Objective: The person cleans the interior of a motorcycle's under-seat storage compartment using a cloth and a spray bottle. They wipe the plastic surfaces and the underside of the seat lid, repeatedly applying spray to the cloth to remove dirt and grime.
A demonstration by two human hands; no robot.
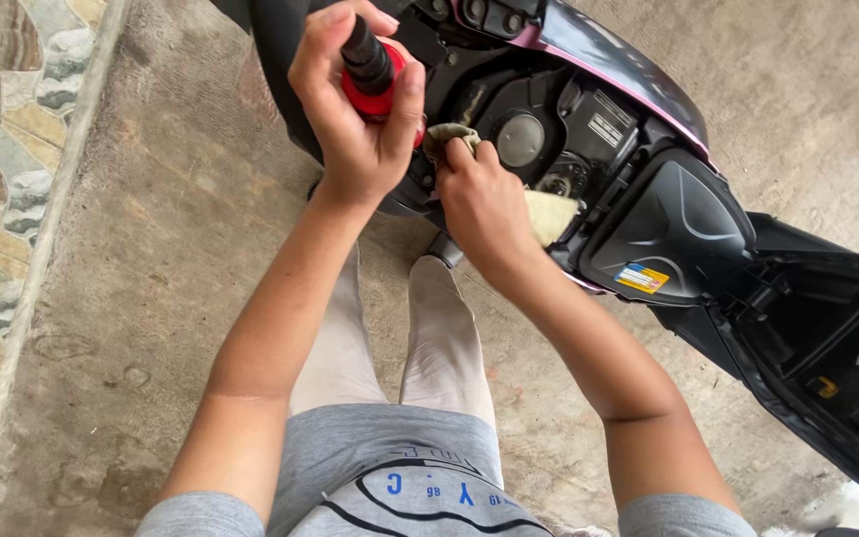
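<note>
Left hand [355, 119] wrapped round red-black tool [372, 72], thumb and fingers closed on its red collar, held upright just above scooter [589, 119] engine bay. Right hand [484, 204] just beside left, fingers curled, pressing tan rag [552, 212] against engine parts. Rag edge sticks out right of right hand, touching black side panel [668, 224] rim. Open concrete floor [151, 278] left of left hand; patterned stone border [2, 199] well beyond.
</note>
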